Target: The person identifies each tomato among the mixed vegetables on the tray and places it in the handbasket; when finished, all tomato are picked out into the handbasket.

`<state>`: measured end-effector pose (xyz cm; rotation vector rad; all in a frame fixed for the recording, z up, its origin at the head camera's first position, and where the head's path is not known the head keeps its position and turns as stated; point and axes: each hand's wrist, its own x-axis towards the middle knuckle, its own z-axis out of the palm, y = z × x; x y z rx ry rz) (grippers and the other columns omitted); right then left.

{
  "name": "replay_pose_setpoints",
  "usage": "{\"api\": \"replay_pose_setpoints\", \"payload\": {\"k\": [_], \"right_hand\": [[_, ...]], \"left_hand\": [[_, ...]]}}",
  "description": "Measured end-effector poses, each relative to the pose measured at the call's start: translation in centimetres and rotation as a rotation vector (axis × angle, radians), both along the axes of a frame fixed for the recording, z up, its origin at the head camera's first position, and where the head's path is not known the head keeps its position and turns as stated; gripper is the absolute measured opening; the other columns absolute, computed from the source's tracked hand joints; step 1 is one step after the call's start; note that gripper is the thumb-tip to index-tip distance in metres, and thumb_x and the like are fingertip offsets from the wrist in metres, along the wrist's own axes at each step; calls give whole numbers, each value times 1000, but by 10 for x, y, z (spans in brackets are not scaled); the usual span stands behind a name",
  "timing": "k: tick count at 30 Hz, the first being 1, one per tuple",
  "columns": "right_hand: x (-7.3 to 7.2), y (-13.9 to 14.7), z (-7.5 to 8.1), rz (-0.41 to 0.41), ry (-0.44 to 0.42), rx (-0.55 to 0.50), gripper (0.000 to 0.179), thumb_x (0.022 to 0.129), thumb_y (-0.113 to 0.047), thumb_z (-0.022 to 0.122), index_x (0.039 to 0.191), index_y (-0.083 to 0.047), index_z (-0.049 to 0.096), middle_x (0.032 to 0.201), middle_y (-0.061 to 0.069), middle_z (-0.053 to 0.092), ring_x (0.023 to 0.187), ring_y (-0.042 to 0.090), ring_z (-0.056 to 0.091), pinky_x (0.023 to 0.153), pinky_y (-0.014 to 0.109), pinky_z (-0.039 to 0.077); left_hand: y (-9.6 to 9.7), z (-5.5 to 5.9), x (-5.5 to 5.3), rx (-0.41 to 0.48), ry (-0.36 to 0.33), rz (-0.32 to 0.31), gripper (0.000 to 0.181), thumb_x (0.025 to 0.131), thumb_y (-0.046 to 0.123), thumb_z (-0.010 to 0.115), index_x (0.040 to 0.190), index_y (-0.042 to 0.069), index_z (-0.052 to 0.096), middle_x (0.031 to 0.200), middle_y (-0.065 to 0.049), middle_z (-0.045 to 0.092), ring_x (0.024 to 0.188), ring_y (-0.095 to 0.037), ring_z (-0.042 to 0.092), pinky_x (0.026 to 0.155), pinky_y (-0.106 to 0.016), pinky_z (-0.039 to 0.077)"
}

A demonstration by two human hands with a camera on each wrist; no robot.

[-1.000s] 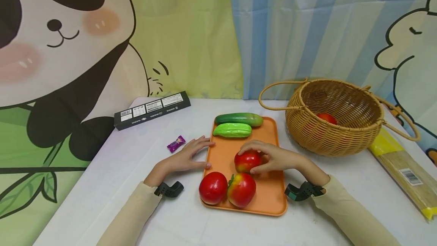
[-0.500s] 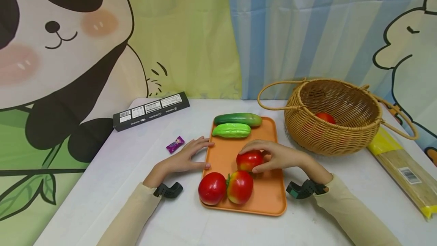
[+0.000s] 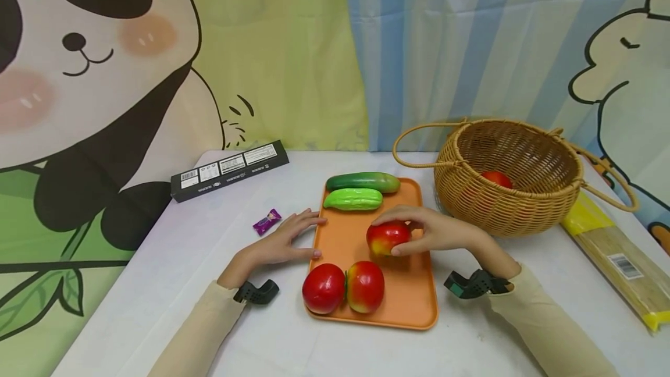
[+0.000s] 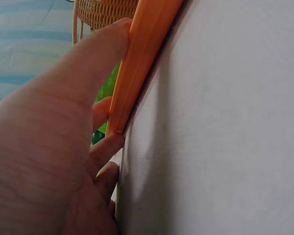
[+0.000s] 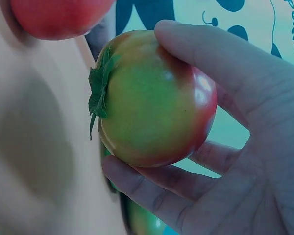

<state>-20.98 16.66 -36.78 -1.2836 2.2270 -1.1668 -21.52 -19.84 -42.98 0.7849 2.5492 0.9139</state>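
My right hand grips a red tomato with thumb and fingers, over the right part of an orange tray. In the right wrist view this tomato shows a yellow-green side and a green leafy calyx, with the tray's surface apart from it. My left hand lies at the tray's left edge, thumb and fingers spread and touching the rim. Two more red tomatoes, a left one and a right one, sit side by side at the tray's near end. A dark green cucumber and a light green one lie at its far end.
Behind the tray to the right stands a wicker basket with a red tomato inside. A yellow-ended packet lies right of it. On the left are a black box and a purple wrapped candy.
My right hand has lifted the tomato slightly and moved it a little right, away from the two near ones. The right one of those has turned slightly. My left hand stays at the tray edge.
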Motion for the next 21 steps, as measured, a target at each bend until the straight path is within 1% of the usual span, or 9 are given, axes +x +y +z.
{"api": "replay_pose_setpoints", "payload": {"k": [6,12,14,18,21], "right_hand": [[2,7,10,-46,8,12,49,88,-23,75,134,-21,58,131,-4,57,118,17,53,95,34,51],[2,10,16,-63,67,-48,49,86,-17,76,133,-18,60,129,-1,59,113,16,55,89,33,54],[3,11,17,-80,84,-66,50,85,-16,77,132,-18,60,129,-1,58,113,16,53,90,32,54],[4,13,19,-114,88,-95,50,84,-14,78,131,-18,62,132,2,53,120,18,48,94,33,52],[5,15,22,-154,97,-92,50,84,-15,78,131,-20,63,136,5,50,124,19,44,96,32,50]], "left_hand": [[1,2,2,-2,-10,3,72,86,50,69,149,36,37,162,-4,20,151,-29,5,120,-54,1],[1,2,2,-3,-10,5,72,86,50,69,149,35,37,162,-3,20,151,-29,5,120,-53,1],[1,2,2,-4,-11,5,72,86,50,69,149,36,37,162,-3,20,151,-29,5,120,-54,1],[1,2,2,-6,-12,5,72,86,50,69,148,36,37,162,-3,20,151,-29,5,120,-54,1],[1,2,1,-4,-6,3,72,86,50,69,148,36,37,162,-3,21,151,-29,5,120,-54,1]]}}
